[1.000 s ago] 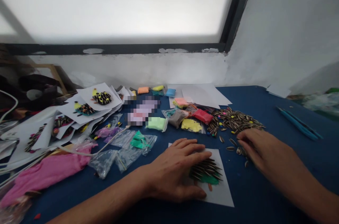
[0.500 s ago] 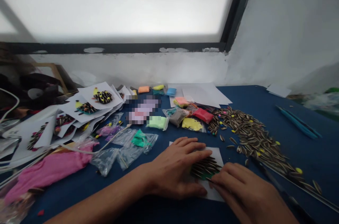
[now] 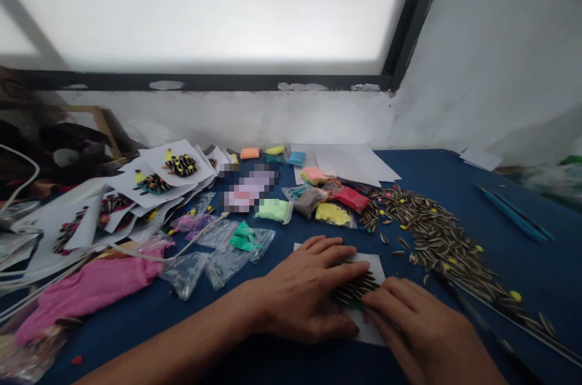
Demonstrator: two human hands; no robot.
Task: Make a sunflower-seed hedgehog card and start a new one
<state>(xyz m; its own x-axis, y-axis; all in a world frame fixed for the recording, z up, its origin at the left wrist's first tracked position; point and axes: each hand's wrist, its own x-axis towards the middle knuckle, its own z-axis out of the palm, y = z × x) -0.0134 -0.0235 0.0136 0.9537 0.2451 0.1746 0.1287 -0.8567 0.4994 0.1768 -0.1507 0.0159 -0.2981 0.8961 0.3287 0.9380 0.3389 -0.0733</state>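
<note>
My left hand (image 3: 309, 291) lies spread over a white paper sheet (image 3: 371, 334), its fingers along the far and left sides of a cluster of striped sunflower seeds (image 3: 357, 283). These seeds are set close together in green modelling clay (image 3: 356, 305), of which only a small strip shows. My right hand (image 3: 422, 327) is pinched at the near right edge of the cluster, fingertips touching it. The sunflower seed between those fingertips is now hidden by them. Part of the cluster lies out of sight beneath my left hand.
A heap of loose sunflower seeds (image 3: 436, 230) spreads to the right beside a long dark tool (image 3: 477, 315). Blue tweezers (image 3: 516, 213) lie farther right. Clay packets (image 3: 334, 213) stand behind my hands. Decorated sheets (image 3: 145, 174), pink clay (image 3: 95, 292) and a white cable (image 3: 191, 242) are left.
My right fingertips have moved in against the cluster, and the seed whose tip showed between them is now covered. My left hand stays in place. The view has shifted slightly.
</note>
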